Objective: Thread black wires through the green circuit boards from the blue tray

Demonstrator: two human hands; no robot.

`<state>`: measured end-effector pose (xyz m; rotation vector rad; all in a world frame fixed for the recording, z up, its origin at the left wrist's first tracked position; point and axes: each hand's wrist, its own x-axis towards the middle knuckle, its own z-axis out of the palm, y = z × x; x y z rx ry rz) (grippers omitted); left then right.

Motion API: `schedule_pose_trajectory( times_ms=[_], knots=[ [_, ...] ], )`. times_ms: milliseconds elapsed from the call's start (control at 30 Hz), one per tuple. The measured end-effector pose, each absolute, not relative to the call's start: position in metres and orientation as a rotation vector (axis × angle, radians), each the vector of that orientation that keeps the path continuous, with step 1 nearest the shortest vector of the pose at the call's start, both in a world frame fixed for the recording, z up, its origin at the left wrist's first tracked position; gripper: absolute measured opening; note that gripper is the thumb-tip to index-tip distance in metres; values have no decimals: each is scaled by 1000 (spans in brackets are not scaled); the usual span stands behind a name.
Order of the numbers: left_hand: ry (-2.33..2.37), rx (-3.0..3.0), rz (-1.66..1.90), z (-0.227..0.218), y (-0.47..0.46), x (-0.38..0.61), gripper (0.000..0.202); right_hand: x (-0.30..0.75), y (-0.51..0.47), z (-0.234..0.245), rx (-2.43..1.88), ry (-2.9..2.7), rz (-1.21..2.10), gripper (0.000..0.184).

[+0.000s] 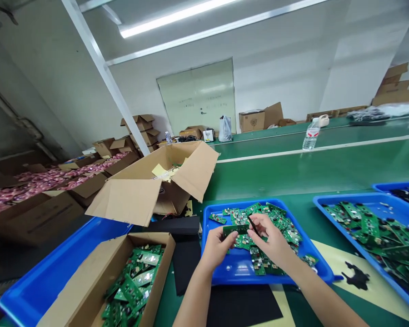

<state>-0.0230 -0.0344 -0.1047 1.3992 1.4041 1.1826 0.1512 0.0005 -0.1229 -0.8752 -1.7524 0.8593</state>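
**A:** We enter one head view. What do we list first?

**B:** We list the left hand (218, 247), fingers curled and grasping the edge of a green circuit board (235, 230). The right hand (274, 240) clenches a slim black stick (254, 225) between finger and thumb, its tip at the board. Both hands are over the blue plastic tray (225, 272), which is heaped with more boards.

**A:** And around them?

**B:** To the right we log a second blue tray (344, 197) of boards. Near left is a cardboard box (98, 272) packed with boards, and beyond it, an open carton (157, 181). Far left are boxes of pink coils (47, 179). On the far green workbench (293, 177) stands a water bottle (311, 135).

**A:** What risks do we note?

**B:** In our judgement, a loose grip could drop the board onto the heap and knock its components. A slip of the stick could scratch the board.

**A:** Any legible markings?

**B:** None. We cannot read the bottle's label or the writing on the far whiteboard (197, 95).
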Motion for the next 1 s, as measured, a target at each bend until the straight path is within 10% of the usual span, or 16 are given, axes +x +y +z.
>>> schedule_pose_trajectory(
  times_ms=[733,1000],
  knots=[
    [1182,916,1280,-113,-29,-7,42,179,0,-103,-841,-1392,891,16],
    [1065,823,1093,-111,-33,0,38,170,-8,-114,-854,-1949,559,46]
  ],
)
